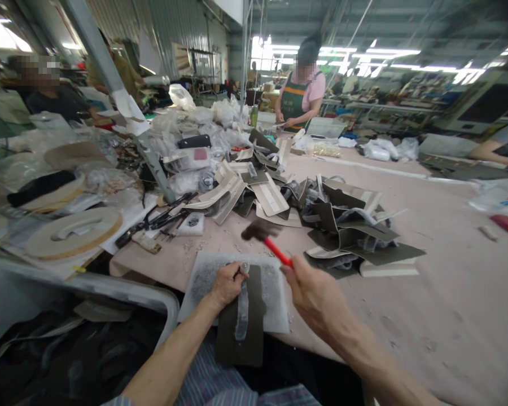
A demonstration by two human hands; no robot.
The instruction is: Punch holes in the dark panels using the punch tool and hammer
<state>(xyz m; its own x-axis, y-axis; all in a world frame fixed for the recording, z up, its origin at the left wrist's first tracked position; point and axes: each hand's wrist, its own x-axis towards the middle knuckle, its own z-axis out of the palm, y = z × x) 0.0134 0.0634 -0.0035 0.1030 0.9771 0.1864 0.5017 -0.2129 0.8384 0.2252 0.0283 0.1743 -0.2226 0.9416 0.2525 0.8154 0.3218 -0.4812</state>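
Note:
My right hand [311,293] is closed round the red handle of a hammer [266,238], whose dark head is blurred and raised above the work. My left hand [227,282] pinches a small metal punch [244,267] upright on a dark olive leather piece [241,321]. A clear plastic strip lies along that piece. The piece rests on a grey speckled pad [203,282] at the table's near edge.
A heap of olive and cream leather pieces [342,225] lies just beyond the pad. Tools, tape rolls [74,231] and plastic bags crowd the left side. A person in a green apron [300,96] stands at the far end; another sits at far left.

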